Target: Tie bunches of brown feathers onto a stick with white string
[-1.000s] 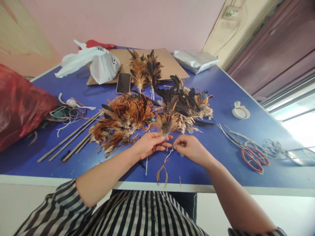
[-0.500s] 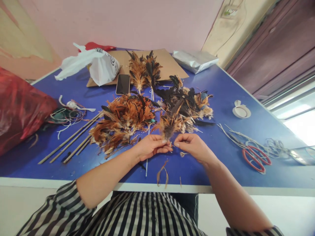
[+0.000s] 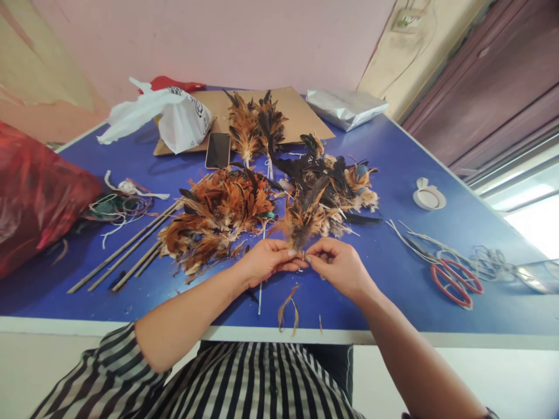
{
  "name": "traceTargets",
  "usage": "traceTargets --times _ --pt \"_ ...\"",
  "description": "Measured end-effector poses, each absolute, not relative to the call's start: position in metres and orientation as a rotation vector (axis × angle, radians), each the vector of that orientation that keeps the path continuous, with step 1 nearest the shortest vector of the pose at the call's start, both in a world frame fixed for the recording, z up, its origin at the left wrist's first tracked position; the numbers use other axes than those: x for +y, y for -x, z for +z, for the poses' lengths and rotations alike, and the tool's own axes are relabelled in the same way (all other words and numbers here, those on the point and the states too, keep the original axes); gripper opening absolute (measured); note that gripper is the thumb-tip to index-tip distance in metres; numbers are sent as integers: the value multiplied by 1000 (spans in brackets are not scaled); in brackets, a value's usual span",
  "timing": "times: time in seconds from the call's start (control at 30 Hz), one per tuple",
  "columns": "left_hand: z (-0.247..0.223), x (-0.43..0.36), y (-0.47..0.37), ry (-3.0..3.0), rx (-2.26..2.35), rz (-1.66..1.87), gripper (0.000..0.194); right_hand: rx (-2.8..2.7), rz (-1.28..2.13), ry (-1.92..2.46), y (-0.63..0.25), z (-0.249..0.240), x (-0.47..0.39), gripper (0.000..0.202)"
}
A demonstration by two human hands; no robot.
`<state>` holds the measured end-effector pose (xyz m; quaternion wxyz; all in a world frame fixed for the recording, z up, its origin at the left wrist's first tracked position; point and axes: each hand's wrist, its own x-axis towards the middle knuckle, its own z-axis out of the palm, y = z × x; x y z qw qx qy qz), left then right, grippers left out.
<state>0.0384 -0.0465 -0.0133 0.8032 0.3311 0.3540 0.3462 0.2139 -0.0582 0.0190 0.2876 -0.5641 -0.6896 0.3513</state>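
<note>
So the small feather bunch (image 3: 303,216) is just right of the orange feather pile (image 3: 227,198), with the left hand (image 3: 273,256) pinching its stem end, thumb over curled fingers. Right hand (image 3: 335,263) was a touch apart half a second ago; now its thumb and forefinger nearly meet at that end, can't tell if they've got anything. The string dangling there a second ago doesn't hang anymore, so I'd say the work's tight around the stems now. Sticks (image 3: 126,247) left of the pile, phone (image 3: 218,151) behind, scissors (image 3: 456,282) way off right.
</note>
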Motion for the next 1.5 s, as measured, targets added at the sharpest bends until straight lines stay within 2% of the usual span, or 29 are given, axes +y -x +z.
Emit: traceTargets --times 0.27,0.4,0.53,0.7,0.8,1.2,1.4,1.5 --pt "-12 -46 -34 -683 679 707 19 -1996 902 1298 -214 20 -60 11" --pt "-17 -43 -31 -666 638 700 20 -2082 1107 1123 -224 32 -56 15" --pt "-16 -41 -28 -650 590 717 17 -1871 1203 1306 -243 33 -42 19" --pt "-11 -43 -27 -669 544 711 19 -1611 1571 1309 -239 19 -34 36" --pt "-12 -42 -28 -689 569 721 19 -1534 1644 1239 -225 15 -36 31" --pt "-12 -42 -28 -743 622 723 22 -1515 1503 1213 -215 16 -38 13" --pt "-12 -41 -28 -760 639 742 19 -1678 1263 1234 -214 15 -39 11" --pt "-14 -40 -28 -744 631 753 19 -1646 1299 1261 -212 13 -40 12"
